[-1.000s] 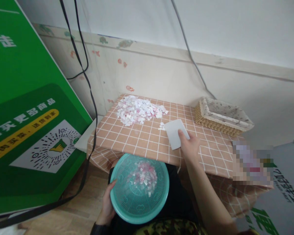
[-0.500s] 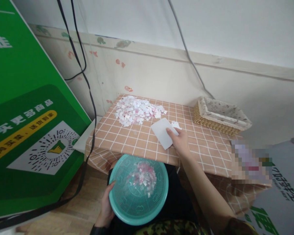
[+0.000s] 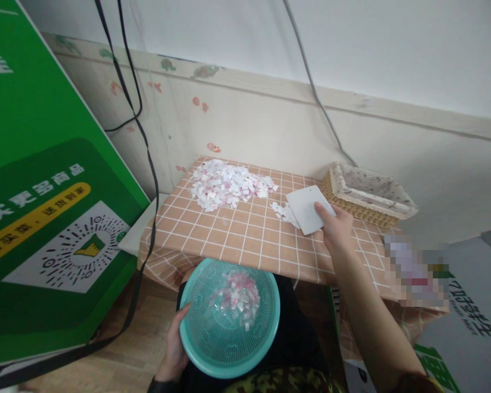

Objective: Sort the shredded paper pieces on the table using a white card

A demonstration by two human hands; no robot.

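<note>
Clamping a white card, right grip shifted nearer the basket, left grip still holding the colander

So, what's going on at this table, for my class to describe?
A seated person's left hand holds the rim of a teal plastic colander over their lap, with clear, white and pink scraps in it. The right hand grips a white square card over the checked tablecloth, right beside a small cluster of white scraps. A larger pile of scraps lies toward the back left, and a lined wicker basket stands at the right.
</note>
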